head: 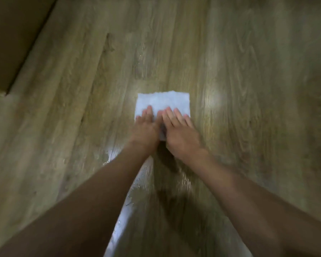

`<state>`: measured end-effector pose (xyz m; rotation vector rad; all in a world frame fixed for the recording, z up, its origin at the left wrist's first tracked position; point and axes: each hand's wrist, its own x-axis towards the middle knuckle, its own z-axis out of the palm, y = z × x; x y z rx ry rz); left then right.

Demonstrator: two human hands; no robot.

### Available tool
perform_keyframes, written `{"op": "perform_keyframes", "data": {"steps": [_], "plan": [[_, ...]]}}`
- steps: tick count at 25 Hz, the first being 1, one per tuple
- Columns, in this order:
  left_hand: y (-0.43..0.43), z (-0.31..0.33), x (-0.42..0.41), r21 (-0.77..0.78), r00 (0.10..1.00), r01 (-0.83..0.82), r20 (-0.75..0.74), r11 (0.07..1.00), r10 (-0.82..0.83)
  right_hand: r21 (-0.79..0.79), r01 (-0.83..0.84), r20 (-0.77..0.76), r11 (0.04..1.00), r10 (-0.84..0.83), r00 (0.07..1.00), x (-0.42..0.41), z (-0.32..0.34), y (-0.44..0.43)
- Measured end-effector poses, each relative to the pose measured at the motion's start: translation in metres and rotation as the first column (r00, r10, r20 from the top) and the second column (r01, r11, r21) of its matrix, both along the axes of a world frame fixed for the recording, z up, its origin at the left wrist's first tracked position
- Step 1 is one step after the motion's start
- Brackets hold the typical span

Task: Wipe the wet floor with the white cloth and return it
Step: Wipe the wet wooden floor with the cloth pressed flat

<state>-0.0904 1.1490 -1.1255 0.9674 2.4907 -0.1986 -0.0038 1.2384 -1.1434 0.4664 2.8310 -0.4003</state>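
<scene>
A folded white cloth (163,102) lies flat on the wooden floor (248,71) in the middle of the view. My left hand (145,128) presses palm-down on its near left part, fingers together. Beside it, my right hand (180,130) presses flat on the near right part, fingers slightly spread. The hands hide the cloth's near edge. A wet, shiny streak of water (137,186) with droplets runs on the floor between my forearms, from below the cloth toward me. The picture is blurred by motion.
A brown flat-sided object, perhaps a box or a piece of furniture (13,39), stands at the upper left with its edge running diagonally. Bare wood planks stretch to the right and beyond the cloth.
</scene>
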Motion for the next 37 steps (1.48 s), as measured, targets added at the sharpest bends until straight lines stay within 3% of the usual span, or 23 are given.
{"op": "perform_keyframes", "data": {"steps": [3, 7, 10, 12, 16, 18, 20, 23, 25, 28, 30, 32, 37], "plan": [[-0.001, -0.005, 0.039, 0.024, 0.994, 0.105, 0.004, 0.994, -0.106, 0.033, 0.043, 0.043, 0.999, -0.044, 0.998, 0.046, -0.002, 0.003], [0.037, -0.016, -0.010, -0.025, 0.997, 0.051, -0.051, 0.998, -0.052, 0.005, 0.005, 0.053, 1.000, -0.005, 0.999, -0.018, 0.001, 0.044], [0.069, -0.014, -0.027, -0.069, 1.000, -0.027, -0.005, 0.997, 0.027, -0.033, -0.064, 0.139, 0.997, 0.068, 0.988, -0.046, 0.010, 0.075], [0.066, -0.010, -0.012, -0.046, 1.000, -0.016, -0.025, 0.999, 0.015, -0.034, -0.013, 0.103, 0.999, 0.016, 0.995, -0.023, 0.009, 0.066], [0.036, -0.018, 0.049, 0.003, 0.984, 0.170, -0.059, 0.985, -0.170, 0.079, 0.015, 0.026, 0.997, -0.017, 1.000, 0.066, -0.005, 0.032], [0.040, -0.022, 0.045, 0.000, 0.979, 0.189, -0.076, 0.982, -0.189, 0.093, 0.058, 0.024, 0.994, -0.061, 0.998, 0.067, -0.009, 0.041], [0.062, -0.018, 0.022, 0.001, 0.985, 0.169, -0.039, 0.986, -0.169, 0.085, 0.081, 0.041, 0.993, -0.085, 0.996, 0.036, -0.006, 0.058], [0.106, -0.006, -0.007, -0.054, 0.998, 0.002, 0.066, 0.999, 0.002, 0.004, 0.084, 0.076, 0.996, -0.084, 0.994, -0.017, 0.002, 0.092], [0.114, 0.002, -0.002, -0.070, 0.998, -0.043, 0.048, 0.997, 0.047, 0.003, 0.067, 0.109, 0.998, -0.067, 0.992, -0.013, 0.006, 0.096], [0.090, 0.002, 0.038, 0.023, 0.994, 0.105, 0.013, 0.994, -0.106, 0.087, 0.106, 0.053, 0.991, -0.111, 0.992, 0.053, 0.000, 0.072], [0.070, -0.001, 0.069, 0.019, 0.966, 0.259, -0.005, 0.966, -0.259, 0.115, 0.091, 0.055, 0.989, -0.098, 0.994, 0.100, -0.002, 0.052], [0.067, -0.004, 0.079, -0.005, 0.950, 0.311, -0.031, 0.950, -0.311, 0.103, 0.130, 0.093, 0.986, -0.139, 0.986, 0.110, -0.005, 0.052], [0.109, -0.002, 0.035, 0.026, 0.987, 0.151, 0.049, 0.988, -0.152, 0.067, 0.112, 0.114, 0.991, -0.119, 0.986, 0.040, 0.005, 0.102]]}}
